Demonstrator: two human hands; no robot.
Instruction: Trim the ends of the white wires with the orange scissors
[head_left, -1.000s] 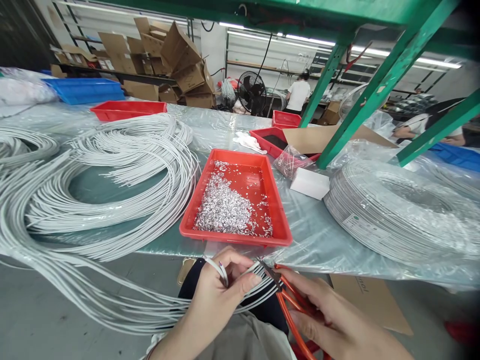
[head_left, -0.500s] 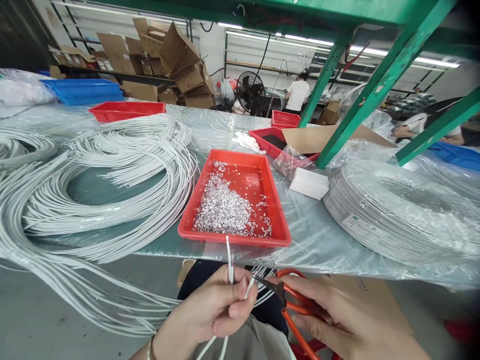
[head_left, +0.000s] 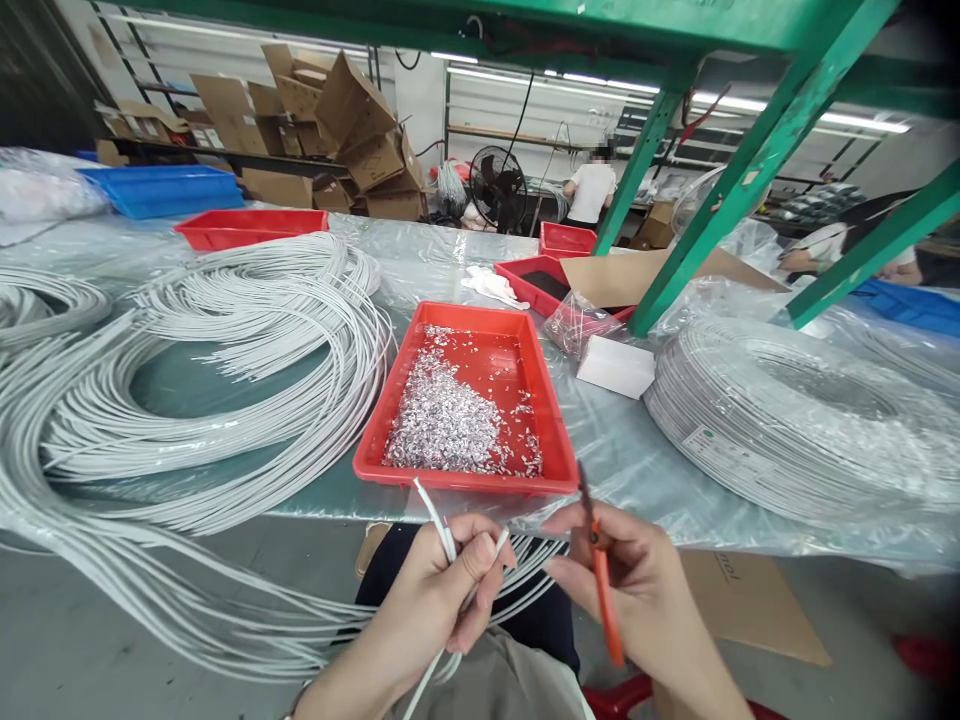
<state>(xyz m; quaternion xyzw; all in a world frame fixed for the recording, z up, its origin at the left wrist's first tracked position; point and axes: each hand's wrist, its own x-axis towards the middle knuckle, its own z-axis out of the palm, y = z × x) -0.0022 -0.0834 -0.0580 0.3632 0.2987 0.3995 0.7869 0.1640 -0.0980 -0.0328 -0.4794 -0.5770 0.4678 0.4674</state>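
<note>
My left hand [head_left: 454,580] is closed around white cables [head_left: 433,512], whose ends stick up past the thumb and fingers; their tails hang down toward my lap. Held in my right hand [head_left: 630,570] is a pair of orange-handled cutters [head_left: 600,570], dark blades pointing up, apart from the cables. The right thumb and forefinger are spread toward the left hand. Just beyond both hands, a red tray [head_left: 465,481] rests on the table with a heap of small shiny metal pieces [head_left: 442,420] in it. More loose cables pass behind my hands.
Large bundles of white cable [head_left: 202,430] lie on the left and hang over the table edge. A plastic-wrapped cable coil [head_left: 787,420] sits right, near a small white box [head_left: 616,367]. Green frame posts [head_left: 757,170] rise there. A co-worker [head_left: 590,190] stands far back.
My right hand has drawn the cutters away from the cable end and turned them upright. In my left hand the cables now lean further left.
</note>
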